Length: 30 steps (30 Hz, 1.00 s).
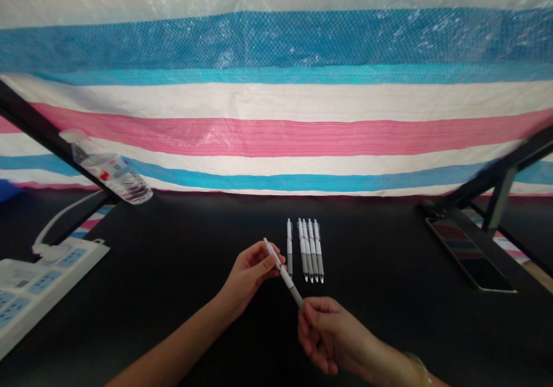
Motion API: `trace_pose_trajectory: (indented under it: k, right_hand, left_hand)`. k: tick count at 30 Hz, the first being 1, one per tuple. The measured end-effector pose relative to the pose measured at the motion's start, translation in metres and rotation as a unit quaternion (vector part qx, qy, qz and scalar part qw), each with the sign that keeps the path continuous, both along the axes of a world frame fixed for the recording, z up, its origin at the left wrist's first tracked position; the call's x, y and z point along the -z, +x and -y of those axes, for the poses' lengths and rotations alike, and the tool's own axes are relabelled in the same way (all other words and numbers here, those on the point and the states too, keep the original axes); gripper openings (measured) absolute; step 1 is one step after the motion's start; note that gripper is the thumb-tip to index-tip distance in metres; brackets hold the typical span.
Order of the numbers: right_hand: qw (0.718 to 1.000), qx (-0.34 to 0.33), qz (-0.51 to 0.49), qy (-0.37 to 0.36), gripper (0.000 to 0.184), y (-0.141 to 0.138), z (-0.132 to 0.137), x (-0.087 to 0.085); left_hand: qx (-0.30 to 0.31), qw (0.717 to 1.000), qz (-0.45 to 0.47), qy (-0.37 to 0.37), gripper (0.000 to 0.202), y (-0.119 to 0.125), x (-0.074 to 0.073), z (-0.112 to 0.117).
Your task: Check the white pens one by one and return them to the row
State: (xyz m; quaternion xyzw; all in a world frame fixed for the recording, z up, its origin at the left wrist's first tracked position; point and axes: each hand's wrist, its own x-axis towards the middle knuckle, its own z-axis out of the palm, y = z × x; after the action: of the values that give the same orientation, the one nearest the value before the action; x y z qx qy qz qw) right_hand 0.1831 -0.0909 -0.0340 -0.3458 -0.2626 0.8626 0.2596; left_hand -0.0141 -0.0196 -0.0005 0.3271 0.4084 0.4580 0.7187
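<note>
A white pen with a grey grip (286, 276) slants between my two hands above the black table. My left hand (254, 269) pinches its white upper barrel between thumb and fingers. At the lower end, the thumb and forefinger of my right hand (330, 332) close on the grey grip and cover the tip. Just beyond my left fingertips lies a single matching pen (289, 246). To its right, several more white-and-grey pens (310, 249) lie side by side in a row, their tips toward me.
A white power strip (47, 286) with a plugged-in cable lies at the left. Behind it a clear plastic bottle (116, 174) leans near a black bar. A dark phone (469, 254) rests at the right on the black table (380, 243). Striped sheeting (276, 136) hangs at the back.
</note>
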Motion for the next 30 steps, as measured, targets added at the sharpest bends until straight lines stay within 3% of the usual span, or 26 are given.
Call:
trace_pose_trajectory:
  k: [8,14,20,25,30]
  right_hand:
    - [0.999,0.001,-0.034,-0.018,0.049,0.0,-0.001,0.006]
    - [0.997,0.017,-0.072,-0.027,0.049,0.0,-0.003,-0.008]
    - [0.995,0.013,-0.097,-0.035,0.048,0.003,-0.004,-0.017]
    - [0.995,0.01,-0.096,-0.039,0.047,0.004,-0.004,-0.016]
    - [0.994,0.007,-0.104,-0.039,0.047,0.004,-0.004,-0.016]
  left_hand:
    - [-0.005,1.0,0.01,0.021,0.031,0.006,0.0,0.002]
    - [0.019,0.999,-0.015,0.04,0.039,0.011,-0.005,0.006]
    - [0.04,0.996,-0.051,0.068,0.073,0.01,-0.005,0.007]
    - [0.058,0.993,-0.064,0.078,0.054,0.009,-0.003,0.006]
    - [0.051,0.994,-0.064,0.077,0.054,0.008,-0.002,0.005]
